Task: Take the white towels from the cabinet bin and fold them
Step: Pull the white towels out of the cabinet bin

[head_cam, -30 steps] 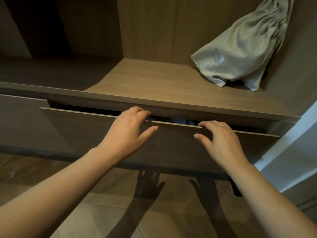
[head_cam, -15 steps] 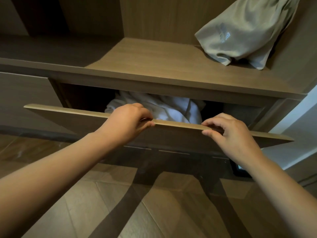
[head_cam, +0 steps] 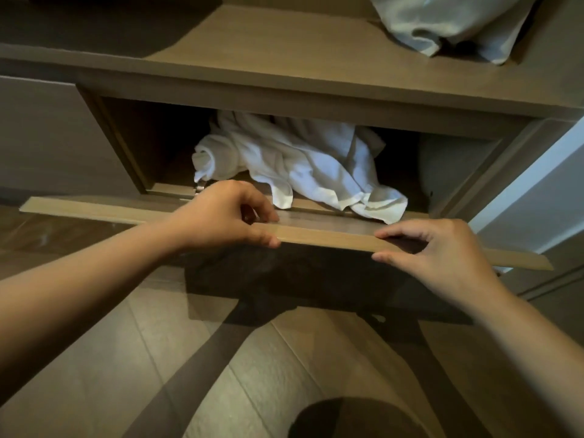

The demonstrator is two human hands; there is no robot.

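Note:
The cabinet bin's wooden front panel (head_cam: 331,237) is tilted far down and out, nearly flat. Inside the opening lies a crumpled heap of white towels (head_cam: 300,162), one corner draped over the inner edge. My left hand (head_cam: 227,216) grips the panel's top edge, fingers curled over it and thumb underneath. My right hand (head_cam: 439,248) holds the same edge further right, fingers on top and thumb on the front face. Neither hand touches the towels.
A wooden shelf (head_cam: 284,55) runs above the bin with a grey cloth bag (head_cam: 448,23) at its back right. A closed cabinet front (head_cam: 41,134) stands to the left, a pale wall (head_cam: 537,197) to the right, and tiled floor (head_cam: 158,358) below.
Both hands have pulled the panel down and toward me, from barely ajar to wide open. The white towels have come into full view.

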